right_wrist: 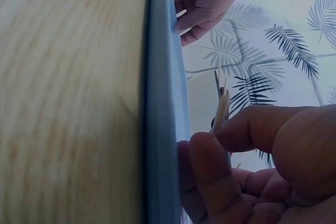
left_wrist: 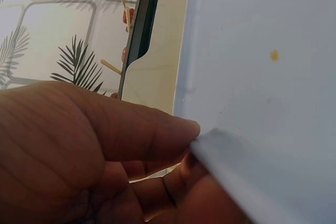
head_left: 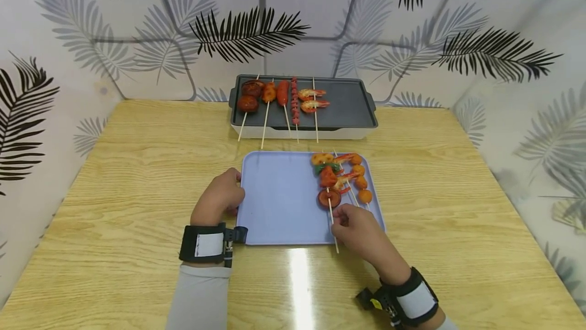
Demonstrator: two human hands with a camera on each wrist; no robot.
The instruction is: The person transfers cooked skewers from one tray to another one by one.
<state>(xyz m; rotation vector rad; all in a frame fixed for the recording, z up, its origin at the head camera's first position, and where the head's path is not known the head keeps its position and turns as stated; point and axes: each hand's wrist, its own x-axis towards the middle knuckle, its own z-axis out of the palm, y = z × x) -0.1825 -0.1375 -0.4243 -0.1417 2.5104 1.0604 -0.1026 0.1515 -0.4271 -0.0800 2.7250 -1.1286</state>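
Note:
A light blue tray (head_left: 279,203) lies on the table, its left rim pinched between thumb and fingers of my left hand (head_left: 223,191). The left wrist view shows the thumb on the upper face of the tray edge (left_wrist: 184,93). My right hand (head_left: 359,226), over the tray's right part, pinches the wooden stick of a mixed skewer (head_left: 329,198). This skewer carries a dark round slice, a red-orange chunk, a green piece and a yellow slice. In the right wrist view thumb and forefinger meet on the stick (right_wrist: 221,114). Beside it on the tray are a shrimp skewer (head_left: 344,183) and an orange-ball skewer (head_left: 361,182).
Behind the tray stands a dark grill plate (head_left: 345,101) on a pale base. Several skewers lie across it, including a sausage (head_left: 283,93), a red beaded one (head_left: 295,103) and shrimp (head_left: 314,105). A leaf-patterned cloth (head_left: 293,20) hangs behind the wooden table (head_left: 151,167).

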